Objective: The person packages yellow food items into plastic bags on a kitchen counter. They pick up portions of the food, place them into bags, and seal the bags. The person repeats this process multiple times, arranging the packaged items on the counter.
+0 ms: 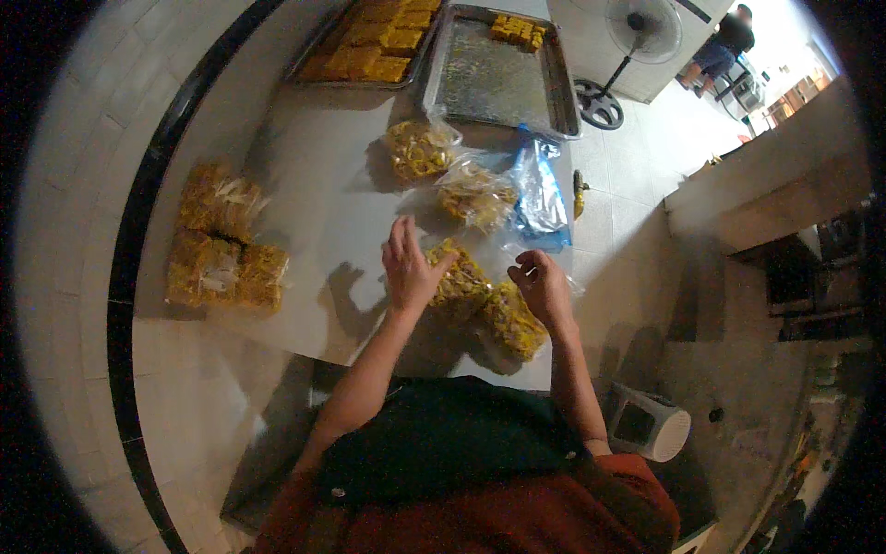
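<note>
My left hand (407,273) has its fingers raised and apart, with the thumb over a clear bag of yellow food pieces (458,277); whether it touches is unclear. My right hand (543,287) is curled at the right side, above a second filled clear bag (513,324). Thin clear plastic shows around its fingers, but a grip on it cannot be made out. Beyond my hands lie another bag of yellow pieces (474,197) and a rounder one (419,152) farther back. A blue and clear plastic packet (541,194) rests along the table's right edge.
Several wrapped yellow-brown packs (218,242) sit on the table's left side. At the back, one metal tray (443,76) carries a small group of yellow blocks (518,31); another tray holds larger yellow slabs (381,48). A pedestal fan (633,41) and a person (723,48) are beyond.
</note>
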The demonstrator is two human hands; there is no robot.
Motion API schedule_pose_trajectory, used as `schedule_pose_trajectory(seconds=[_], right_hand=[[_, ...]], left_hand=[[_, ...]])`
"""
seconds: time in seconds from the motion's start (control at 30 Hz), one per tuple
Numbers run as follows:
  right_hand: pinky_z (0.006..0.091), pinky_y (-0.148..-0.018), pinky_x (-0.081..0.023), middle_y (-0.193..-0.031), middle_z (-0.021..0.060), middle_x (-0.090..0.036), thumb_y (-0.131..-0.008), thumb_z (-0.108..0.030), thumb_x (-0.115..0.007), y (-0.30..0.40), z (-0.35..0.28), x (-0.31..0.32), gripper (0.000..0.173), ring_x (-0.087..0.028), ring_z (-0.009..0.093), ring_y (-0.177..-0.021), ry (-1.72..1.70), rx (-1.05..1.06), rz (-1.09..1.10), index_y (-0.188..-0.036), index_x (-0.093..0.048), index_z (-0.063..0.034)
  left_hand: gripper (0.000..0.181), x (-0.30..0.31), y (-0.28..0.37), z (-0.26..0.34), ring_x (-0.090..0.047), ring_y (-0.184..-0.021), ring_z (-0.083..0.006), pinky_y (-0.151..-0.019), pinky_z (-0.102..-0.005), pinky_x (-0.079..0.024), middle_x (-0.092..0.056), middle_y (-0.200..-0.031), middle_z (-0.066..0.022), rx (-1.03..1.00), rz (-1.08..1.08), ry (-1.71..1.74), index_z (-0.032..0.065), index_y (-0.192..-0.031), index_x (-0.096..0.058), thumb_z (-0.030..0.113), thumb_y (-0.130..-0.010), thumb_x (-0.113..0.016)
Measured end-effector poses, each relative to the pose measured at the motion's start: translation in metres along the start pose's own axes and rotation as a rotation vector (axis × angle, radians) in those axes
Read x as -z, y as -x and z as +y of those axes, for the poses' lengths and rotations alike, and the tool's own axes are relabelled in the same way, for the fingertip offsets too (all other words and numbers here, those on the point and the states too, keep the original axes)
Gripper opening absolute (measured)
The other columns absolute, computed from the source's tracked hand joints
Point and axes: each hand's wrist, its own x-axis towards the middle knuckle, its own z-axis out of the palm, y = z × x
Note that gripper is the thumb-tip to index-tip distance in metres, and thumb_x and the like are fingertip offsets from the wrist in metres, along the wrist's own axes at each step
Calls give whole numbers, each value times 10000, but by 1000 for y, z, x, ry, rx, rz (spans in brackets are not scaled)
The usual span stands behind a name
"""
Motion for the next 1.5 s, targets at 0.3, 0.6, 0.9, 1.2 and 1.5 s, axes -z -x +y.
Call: schedule_pose_trajectory(seconds=[0.3,0.6,0.9,1.2,1.5], right_hand=[[352,-786,-486,-1099,162,-569,-711,-270,-796,18,46,-27,831,-570,262,-934,-259,188,111,-1373,-333,-71],[437,-864,-456,-1132,174,-599,-682,-266,-787,-20,-84,-109,753,-554,366,-1064,-299,416,-612,-1306,-431,-41],[270,-681,-412,-891,-8,-526,-939,-361,-508,35,-149,-169,242,-475,98,-796,-980,-153,-479,-1006,-530,-130],[341,-799,-442,-925,25,-536,-966,-325,-463,99,-78,-168,230,-518,163,-819,-1872,-693,-490,-1018,-542,-115],[350,-758,-515,-990,78,-560,-902,-400,-572,74,-26,-78,429,-580,187,-890,-504,-341,-540,-1142,-518,-49]], left_hand=[[185,23,-50,-2,-568,-783,-163,-752,-335,-447,-589,-719,-11,114,-684,905,70,-767,-573,217,-798,-682],[466,149,-31,-9,-544,-997,-165,-936,-330,-428,-538,-1053,-34,-39,-664,560,64,-1170,-503,45,-742,-686],[1012,203,34,-17,-399,-1190,-377,-1067,-478,-244,-326,-1428,-121,-181,-341,128,53,-1416,-219,328,-628,-791],[401,93,70,-81,-393,-1224,-279,-1085,-424,-247,-395,-1406,-81,-698,-561,-46,49,-1221,-524,131,-828,-528],[377,66,91,-90,-467,-1124,-295,-953,-410,-421,-527,-1236,-89,-870,-582,128,62,-1162,-544,109,-791,-493]])
